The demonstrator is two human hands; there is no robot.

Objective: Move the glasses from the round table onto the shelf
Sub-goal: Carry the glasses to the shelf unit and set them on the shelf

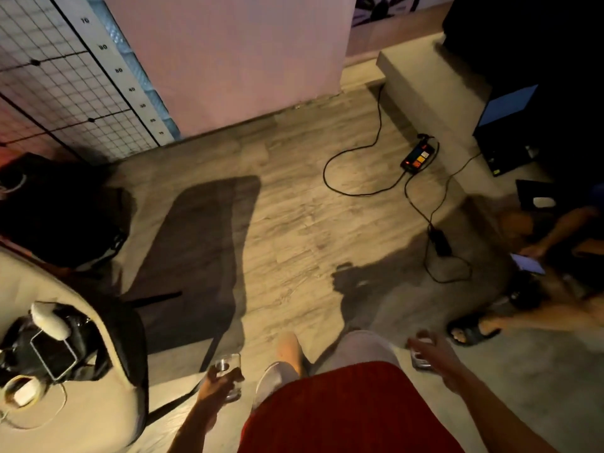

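Left hand (217, 385) is clamped around an upright glass (228, 374), carried low for transport; right hand (431, 358), blurred, probably grips a second glass, though closure cannot be told.

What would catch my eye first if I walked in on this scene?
Probably the clear glass held in the left hand low in the view, while the right hand reaches out and seems to hold a second glass, too blurred to be sure. Next, the black cable snaking across the wooden floor to a power strip with a glowing switch, upper right.
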